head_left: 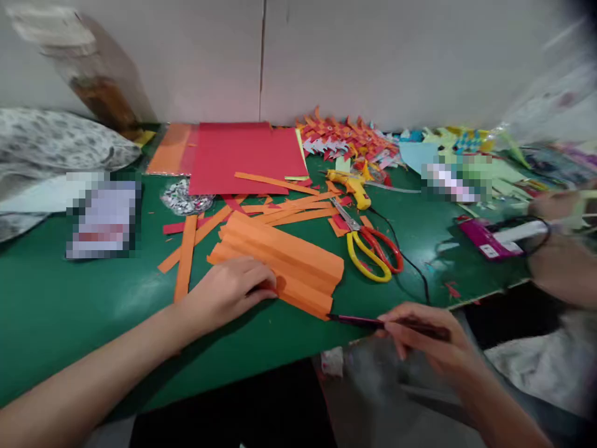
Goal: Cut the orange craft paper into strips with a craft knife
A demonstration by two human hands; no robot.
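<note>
An accordion-folded orange paper (284, 258) lies on the green table (69, 298). My left hand (228, 292) rests flat on its near left end, fingers stretched and pressing the folds down. My right hand (426, 336) is at the table's front edge, fingers pinched on a thin dark pen (368, 322) whose tip touches the paper's near right corner.
Loose orange strips (186, 261), scissors with red and yellow handles (370, 246), a yellow glue gun (352, 185) and a red sheet (242, 155) lie behind. Folded paper shapes (345, 137) pile at the back. Another person's arm (564, 261) is at the right.
</note>
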